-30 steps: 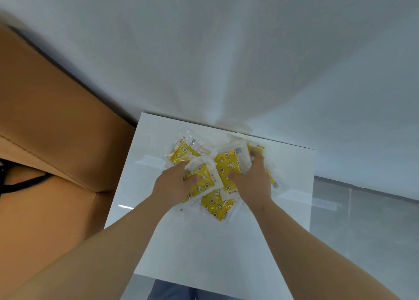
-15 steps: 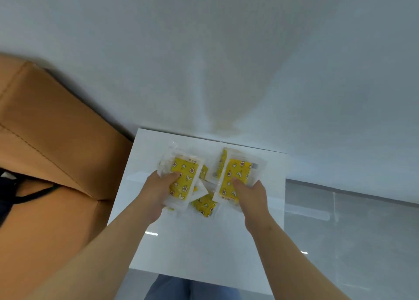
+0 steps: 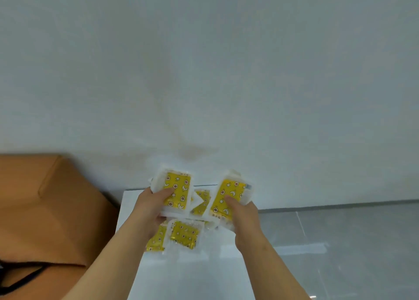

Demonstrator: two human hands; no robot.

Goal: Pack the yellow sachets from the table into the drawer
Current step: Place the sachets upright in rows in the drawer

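Note:
My left hand [image 3: 148, 209] grips a stack of yellow sachets [image 3: 176, 192] with a star and moon print, lifted off the white table [image 3: 188, 274]. My right hand [image 3: 243, 215] grips a second stack of yellow sachets [image 3: 227, 197], thumb on its face. Both stacks are raised above the table's far end, close together. Loose sachets [image 3: 184, 235] lie on the table below the hands, and one more sachet [image 3: 200, 201] shows between the two stacks. No drawer is in view.
A brown cardboard box [image 3: 45, 209] stands left of the table, with a black strap [image 3: 20, 279] at its lower edge. A pale wall fills the upper view. Grey floor tiles [image 3: 340, 243] lie to the right.
Both hands have gathered sachets from the spread pile and lifted a stack each off the table. The view has tilted upward, so the table sits lower in the frame.

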